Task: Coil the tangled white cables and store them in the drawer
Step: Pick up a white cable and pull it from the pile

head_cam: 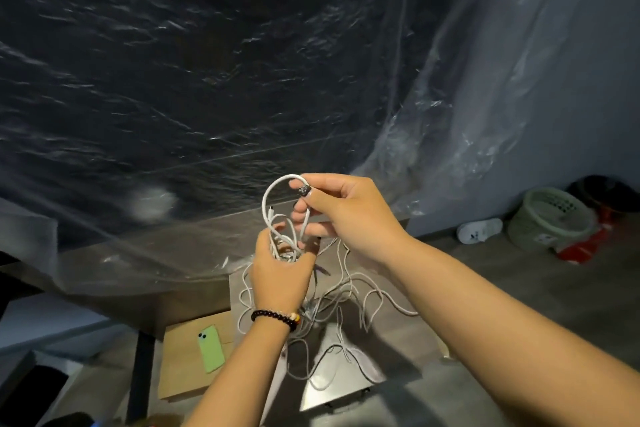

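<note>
My left hand (280,276), with a dark bead bracelet on its wrist, grips a small bundle of white cable loops (284,239) held up in the middle of the view. My right hand (341,210) pinches a larger loop of the same white cable (273,188) above it; a small plug end shows inside that loop. More tangled white cables (349,291) hang and spread below both hands over a grey cabinet top (332,388). No drawer can be made out.
A green phone (210,347) lies on a brown cardboard box (180,374) at lower left. Clear plastic sheeting (485,80) covers dark furniture behind. On the floor at right stand a pale basket (550,218), a white shoe (479,230) and a red bag (585,246).
</note>
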{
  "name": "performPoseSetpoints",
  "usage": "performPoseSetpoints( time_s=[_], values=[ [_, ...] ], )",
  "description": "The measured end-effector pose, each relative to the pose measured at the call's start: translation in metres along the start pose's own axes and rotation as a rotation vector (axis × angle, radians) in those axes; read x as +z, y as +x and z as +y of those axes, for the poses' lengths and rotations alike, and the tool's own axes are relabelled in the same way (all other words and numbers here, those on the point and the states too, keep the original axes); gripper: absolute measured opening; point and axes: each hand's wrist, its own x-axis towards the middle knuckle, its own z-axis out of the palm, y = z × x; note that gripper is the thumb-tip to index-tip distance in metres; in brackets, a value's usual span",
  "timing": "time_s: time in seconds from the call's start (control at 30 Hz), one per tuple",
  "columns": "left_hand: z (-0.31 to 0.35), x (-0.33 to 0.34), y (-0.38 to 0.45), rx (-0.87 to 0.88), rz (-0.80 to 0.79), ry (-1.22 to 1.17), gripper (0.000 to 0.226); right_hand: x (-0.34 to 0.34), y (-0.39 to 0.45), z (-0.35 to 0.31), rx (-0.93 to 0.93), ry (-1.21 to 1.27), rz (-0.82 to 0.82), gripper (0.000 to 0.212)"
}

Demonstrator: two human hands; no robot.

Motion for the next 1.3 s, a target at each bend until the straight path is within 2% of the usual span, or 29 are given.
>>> performPoseSetpoints(
  time_s=[0.2, 0.33, 0.5, 0.63, 0.8, 0.9, 0.97, 1.03, 1.1, 1.2, 1.3],
  values=[
    [-0.001, 0.036, 0.007, -0.074, 0.095, 0.119, 0.017, -0.051, 0.027, -0.011, 0.006, 0.062, -0.006, 0.019],
    [-0.002, 0.050, -0.013, -0.079, 0.121, 0.253, 0.027, -0.094, 0.037, -0.016, 0.023, 0.063, -0.043, 0.016],
    [-0.006, 0.082, -0.060, -0.117, 0.038, 0.306, 0.024, -0.149, 0.042, -0.002, 0.067, -0.031, 0.015, 0.022],
    [-0.004, 0.106, -0.085, -0.137, 0.016, 0.296, 0.026, -0.182, 0.039, 0.011, 0.173, 0.141, 0.065, 0.015],
    [-0.002, 0.111, -0.100, -0.160, 0.082, 0.239, 0.018, -0.206, 0.030, 0.030, 0.207, 0.349, 0.096, 0.018],
    [-0.008, 0.111, -0.110, -0.170, 0.037, 0.334, 0.022, -0.217, 0.023, 0.041, 0.226, 0.448, 0.093, 0.021],
    [-0.012, 0.111, -0.118, -0.204, -0.011, 0.420, 0.036, -0.222, 0.019, 0.045, 0.283, 0.543, 0.096, 0.023],
    [-0.012, 0.112, -0.126, -0.211, -0.047, 0.452, 0.033, -0.221, 0.014, 0.048, 0.324, 0.656, 0.119, 0.029],
    [-0.017, 0.111, -0.132, -0.201, -0.093, 0.431, 0.036, -0.217, 0.008, 0.052, 0.322, 0.755, 0.163, 0.032],
    [-0.027, 0.103, -0.138, -0.180, -0.174, 0.453, 0.063, -0.209, 0.000, 0.058, 0.276, 0.865, 0.241, 0.034],
    [-0.044, 0.081, -0.141, -0.123, -0.189, 0.420, 0.055, -0.202, -0.011, 0.064, 0.204, 0.817, 0.239, 0.032]
  ],
)
